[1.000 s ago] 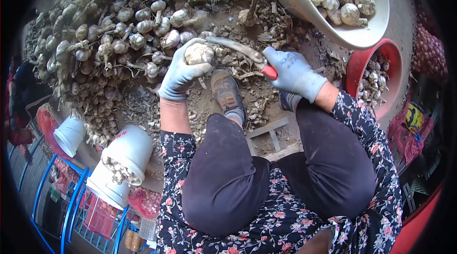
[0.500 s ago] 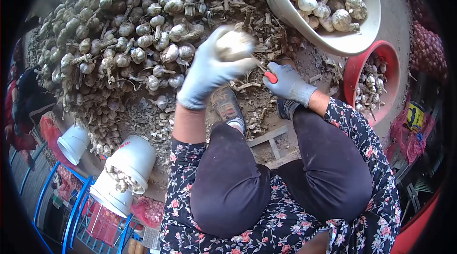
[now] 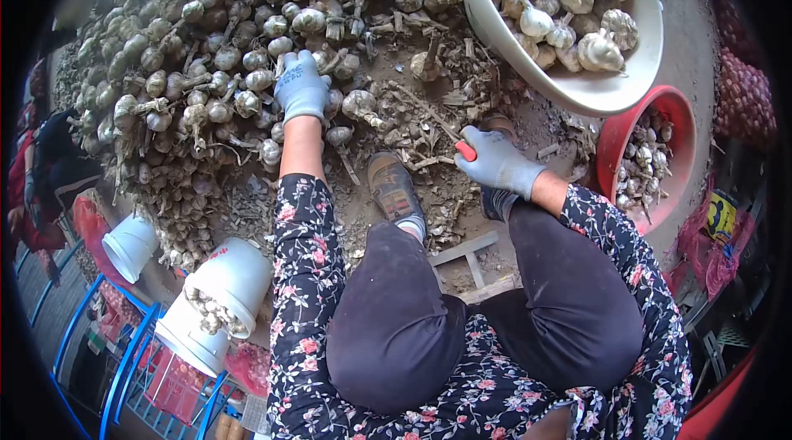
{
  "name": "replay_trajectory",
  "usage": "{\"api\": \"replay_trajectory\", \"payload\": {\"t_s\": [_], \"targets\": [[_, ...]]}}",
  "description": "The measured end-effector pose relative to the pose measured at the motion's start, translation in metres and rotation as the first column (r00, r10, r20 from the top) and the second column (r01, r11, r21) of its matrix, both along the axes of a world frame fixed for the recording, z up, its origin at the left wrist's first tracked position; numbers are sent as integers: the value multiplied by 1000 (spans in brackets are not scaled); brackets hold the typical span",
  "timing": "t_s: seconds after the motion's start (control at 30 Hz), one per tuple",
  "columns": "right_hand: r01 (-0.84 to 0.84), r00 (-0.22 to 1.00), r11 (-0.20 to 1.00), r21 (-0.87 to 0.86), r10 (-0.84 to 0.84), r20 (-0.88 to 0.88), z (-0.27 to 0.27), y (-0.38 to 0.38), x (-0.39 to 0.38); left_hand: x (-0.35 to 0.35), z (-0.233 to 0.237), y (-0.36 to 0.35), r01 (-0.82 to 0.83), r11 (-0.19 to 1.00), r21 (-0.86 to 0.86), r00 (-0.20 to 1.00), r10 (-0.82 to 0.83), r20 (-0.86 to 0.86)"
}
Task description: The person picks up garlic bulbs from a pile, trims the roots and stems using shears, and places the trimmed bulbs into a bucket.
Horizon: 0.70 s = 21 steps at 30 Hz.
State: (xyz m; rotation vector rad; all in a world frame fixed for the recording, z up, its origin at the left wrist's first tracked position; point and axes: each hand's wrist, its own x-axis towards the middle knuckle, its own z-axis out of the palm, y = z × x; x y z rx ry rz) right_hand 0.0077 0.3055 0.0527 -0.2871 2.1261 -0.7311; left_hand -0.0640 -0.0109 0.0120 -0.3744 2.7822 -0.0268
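My left hand (image 3: 302, 89), in a grey work glove, reaches onto the big heap of garlic bulbs (image 3: 219, 110). Its fingers are stretched over the bulbs with the thumb apart; the fingertips are partly hidden among them. My right hand (image 3: 503, 163), also gloved, is closed around the red handle of a knife (image 3: 468, 150), whose thin blade points up and left over the dirt. A loose garlic bulb with its stem (image 3: 426, 66) lies between the heap and the white tub (image 3: 561, 93). That tub holds large trimmed bulbs.
Right of my knee stands a red tub (image 3: 606, 155) with small bulbs inside. Cut stems and skins litter the ground. At lower left are white buckets (image 3: 239, 271) and a blue metal frame (image 3: 128, 357). Net sacks (image 3: 742, 97) line the right side. Another person (image 3: 58, 167) is at far left.
My left hand has moved from the middle, where it held a blurred garlic bulb, up and left onto the heap; that bulb is no longer in it. My right hand stays nearly still with the knife.
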Motion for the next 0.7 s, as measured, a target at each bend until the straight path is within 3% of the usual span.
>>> {"api": "replay_trajectory", "payload": {"t_s": [0.07,0.13,0.27,0.33,0.4,0.47,0.5,0.53,0.57,0.6,0.63,0.67,0.7], "targets": [[-25,1000,999,21,24,19,-4,-6,-2,-1,7,-1,46,993,111,998,-40,-57],[9,994,998,-70,-17,-109,-4,-12,-3,9,19,7,-12,972,234,996,33,-87],[-40,980,994,-98,19,-200,0,-32,-16,33,38,19,7,878,480,995,44,-94],[-112,978,987,-119,88,-190,9,-43,-25,40,48,20,99,875,474,982,-9,-188],[-152,971,983,-98,130,-201,9,-50,-29,38,64,26,64,878,475,986,19,-166],[-195,980,981,15,196,-45,21,-58,-37,39,76,27,-10,851,525,993,72,-98],[-197,978,980,7,197,-70,21,-53,-38,39,77,27,-1,777,629,988,99,-121],[-161,945,979,-122,117,-305,0,-37,-21,46,61,26,-7,566,824,969,206,-133],[-181,940,972,-147,127,-317,-4,-29,-20,49,59,24,32,620,784,956,210,-205],[-109,993,977,-181,98,-65,9,-42,-28,55,53,17,-27,611,791,944,275,-180],[-74,960,947,-312,-17,-281,-3,-36,-14,63,42,14,-46,565,824,934,317,-165],[-14,955,904,-426,-115,-274,-19,-28,-9,69,57,22,-52,449,892,881,441,-171],[210,971,930,-301,-163,174,-3,-25,-16,72,39,29,-25,82,996,866,499,-20]]}}
